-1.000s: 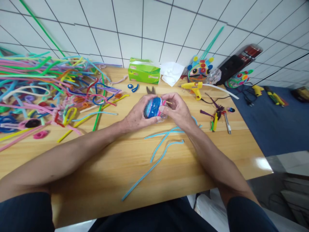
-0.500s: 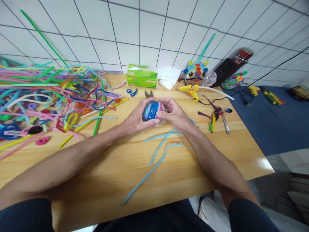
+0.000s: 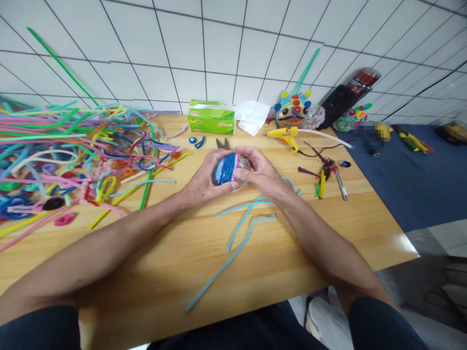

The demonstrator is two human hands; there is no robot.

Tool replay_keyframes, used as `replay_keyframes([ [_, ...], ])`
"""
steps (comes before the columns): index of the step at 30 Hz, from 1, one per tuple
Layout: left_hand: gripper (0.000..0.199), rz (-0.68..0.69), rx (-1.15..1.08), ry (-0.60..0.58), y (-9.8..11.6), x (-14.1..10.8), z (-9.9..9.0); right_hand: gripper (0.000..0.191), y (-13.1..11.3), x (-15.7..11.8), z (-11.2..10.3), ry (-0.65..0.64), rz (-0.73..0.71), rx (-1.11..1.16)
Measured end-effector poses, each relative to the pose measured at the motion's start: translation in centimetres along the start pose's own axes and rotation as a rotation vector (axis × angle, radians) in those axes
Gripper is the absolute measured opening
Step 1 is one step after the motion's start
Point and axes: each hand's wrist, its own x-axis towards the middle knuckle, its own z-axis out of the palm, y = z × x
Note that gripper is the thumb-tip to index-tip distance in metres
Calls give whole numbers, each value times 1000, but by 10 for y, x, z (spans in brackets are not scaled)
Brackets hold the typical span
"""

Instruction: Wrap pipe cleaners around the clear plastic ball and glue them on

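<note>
Between both hands is a rounded, clear ball-like piece wrapped with bands of blue, light blue and pink pipe cleaner. My left hand is closed around its left side, thumb along the lower edge. My right hand grips the right side, its thumb pressed on the front near the pink band. The fingertips behind the piece are hidden. Just beyond the hands, the jaws of dark pliers show. Light blue pipe cleaners lie on the table below and beside my right wrist.
A tangled heap of coloured pipe cleaners covers the left. Along the wall stand a green tissue pack, a decorated figure and a dark red-topped flask. A yellow glue gun and a pen lie to the right.
The wrapped piece has turned slightly in my hands, with more of its pink band and clear right side showing. Both hands keep their grip; the view has shifted a little.
</note>
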Motion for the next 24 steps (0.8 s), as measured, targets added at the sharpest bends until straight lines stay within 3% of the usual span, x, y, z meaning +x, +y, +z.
replay_keyframes([
  [8, 83, 35, 7, -41, -4, 3, -4, 86, 5, 0, 0, -3, 26, 28],
  [13, 72, 24, -59, -94, -3, 5, -10, 85, 6, 2, 0, 4, 26, 54],
  [19, 75, -89, -59, -47, -2, 4, -6, 84, 8, 2, 0, 8, 17, 19],
  [24, 69, -82, -64, -28, 1, 1, -4, 83, 5, 0, -1, -23, 29, 14],
])
